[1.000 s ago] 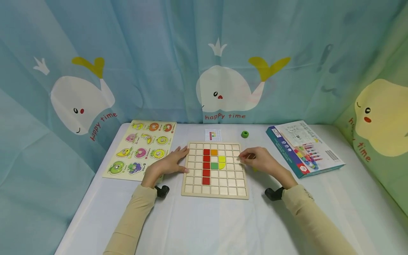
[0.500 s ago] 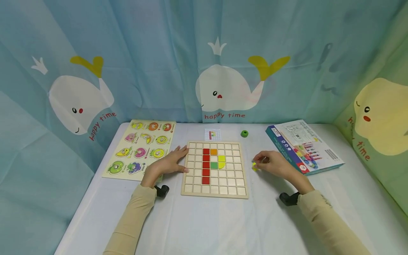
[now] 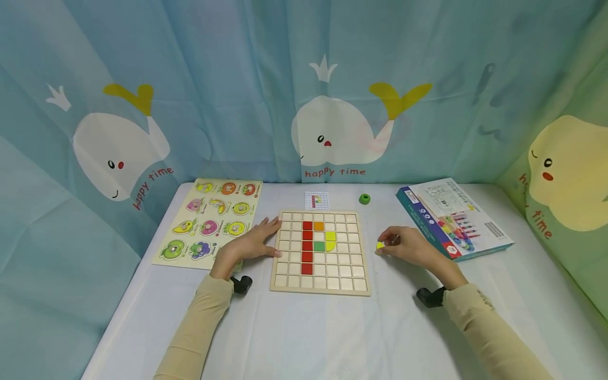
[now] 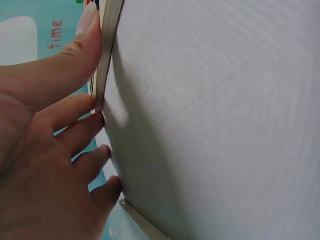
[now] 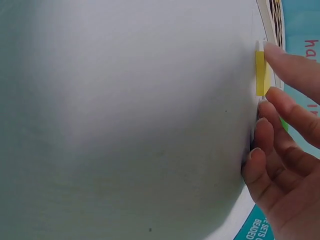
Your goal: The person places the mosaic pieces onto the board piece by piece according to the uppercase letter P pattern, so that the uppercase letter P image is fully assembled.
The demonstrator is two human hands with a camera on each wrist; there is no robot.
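Note:
In the head view a wooden grid board (image 3: 332, 272) lies mid-table, bearing several red square tiles (image 3: 307, 246), an orange tile (image 3: 319, 226), a green tile (image 3: 319, 246) and yellow pieces (image 3: 330, 236) in a P-like shape. My left hand (image 3: 252, 244) rests at the board's left edge, thumb on the frame; the left wrist view shows its fingers spread along the board's side (image 4: 106, 60). Right of the board, my right hand (image 3: 406, 244) pinches a small yellow tile (image 3: 379, 246) between thumb and forefinger. Its yellow edge (image 5: 260, 72) shows low over the cloth in the right wrist view.
A small pattern card (image 3: 316, 200) and a green bead (image 3: 364, 199) lie behind the board. At left is a fruit puzzle board (image 3: 199, 211), partly under the left forearm. A toy box (image 3: 456, 221) stands at right, close behind the right hand. Curtains back the table.
My right hand has moved right, from the board's right edge to the yellow tile, and now pinches it; the tile has turned slightly. My left hand has stayed on the board.

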